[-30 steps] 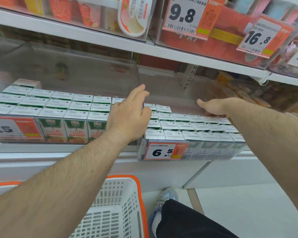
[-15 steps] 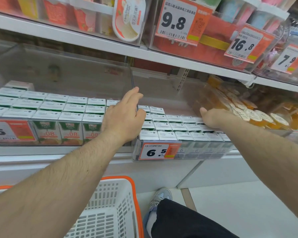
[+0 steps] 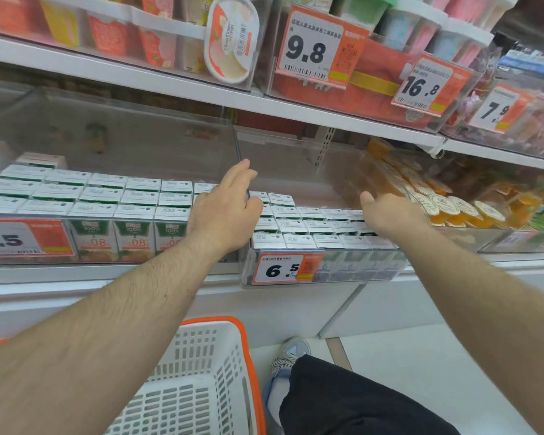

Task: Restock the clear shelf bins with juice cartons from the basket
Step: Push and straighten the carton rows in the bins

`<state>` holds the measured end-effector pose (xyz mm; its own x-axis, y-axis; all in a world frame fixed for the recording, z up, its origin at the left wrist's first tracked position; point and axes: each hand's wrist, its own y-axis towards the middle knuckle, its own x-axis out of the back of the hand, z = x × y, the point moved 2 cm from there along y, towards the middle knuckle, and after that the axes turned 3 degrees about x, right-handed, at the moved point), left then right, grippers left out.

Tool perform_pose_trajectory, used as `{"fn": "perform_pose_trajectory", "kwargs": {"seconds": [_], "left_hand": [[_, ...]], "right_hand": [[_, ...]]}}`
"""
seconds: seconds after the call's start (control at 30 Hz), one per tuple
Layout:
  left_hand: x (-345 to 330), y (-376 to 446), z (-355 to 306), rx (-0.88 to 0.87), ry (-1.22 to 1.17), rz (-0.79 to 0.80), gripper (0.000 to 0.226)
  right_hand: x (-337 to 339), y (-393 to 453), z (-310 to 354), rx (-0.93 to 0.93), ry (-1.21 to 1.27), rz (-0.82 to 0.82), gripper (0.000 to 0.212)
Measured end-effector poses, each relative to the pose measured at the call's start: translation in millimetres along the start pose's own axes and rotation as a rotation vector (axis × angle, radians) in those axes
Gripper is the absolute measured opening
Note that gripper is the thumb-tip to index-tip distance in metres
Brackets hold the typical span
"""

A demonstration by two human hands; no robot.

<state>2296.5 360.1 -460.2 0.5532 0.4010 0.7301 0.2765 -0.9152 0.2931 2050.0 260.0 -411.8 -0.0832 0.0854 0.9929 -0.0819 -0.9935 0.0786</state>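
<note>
Two clear shelf bins stand side by side, both packed with rows of white-topped juice cartons. The left bin [image 3: 201, 146] holds green "100%" cartons [image 3: 107, 199]. The right bin [image 3: 358, 268], tagged 6.5, holds several rows of cartons [image 3: 302, 227] and juts a little past the shelf edge. My left hand [image 3: 223, 211] pinches this bin's left wall, thumb inside and fingers outside. My right hand [image 3: 390, 215] grips its right wall, thumb pointing up, fingers hidden. The white basket with an orange rim [image 3: 245, 340] stands below; no cartons show in its visible part.
Right of the bins sits another clear bin of orange jelly cups [image 3: 446, 205]. The shelf above [image 3: 170, 86] carries ice-cream tubs and price tags 9.8, 16.8 and 7.9. A shoe [image 3: 291, 353] and a black trouser leg [image 3: 343, 400] are on the pale floor beside the basket.
My right hand has come forward from the back of the right bin to its right wall and closed on it. My left hand stays on the left wall. The view has turned to the right.
</note>
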Motion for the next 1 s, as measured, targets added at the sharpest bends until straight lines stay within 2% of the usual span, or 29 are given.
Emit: {"fn": "perform_pose_trajectory", "kwargs": {"seconds": [0.07,0.13,0.23,0.33,0.5,0.67,0.83,1.0], "left_hand": [[0.2,1.1,2.2,-0.013,0.002,0.010,0.051],[0.2,2.2,3.0,-0.007,0.001,0.020,0.053],[0.6,1.0,1.5,0.003,0.007,0.041,0.056],[1.5,-0.4,1.3,0.024,0.005,0.071,0.059],[1.7,-3.7,0.9,0.071,0.064,0.110,0.079],[0.7,-1.0,2.5,0.088,0.067,0.110,0.079],[1.1,0.2,5.9,0.116,-0.069,0.090,0.077],[3.7,1.2,3.4,0.155,-0.105,0.080,0.071]], "right_hand": [[2.9,-26.6,1.2,0.079,0.152,-0.239,0.045],[-3.8,-57.7,-0.3,0.067,0.421,-0.363,0.029],[-32.2,-81.1,-1.5,0.105,0.638,-0.326,0.018],[-64.1,-91.8,-4.1,0.268,0.607,-0.290,0.024],[-87.0,-93.2,-6.7,0.429,0.624,-0.456,0.022],[-86.7,-85.1,-3.0,0.386,0.737,-0.466,0.018],[-65.3,-68.3,11.4,0.385,0.779,-0.499,0.015],[-45.1,-49.6,21.8,0.376,0.794,-0.445,0.015]]}}
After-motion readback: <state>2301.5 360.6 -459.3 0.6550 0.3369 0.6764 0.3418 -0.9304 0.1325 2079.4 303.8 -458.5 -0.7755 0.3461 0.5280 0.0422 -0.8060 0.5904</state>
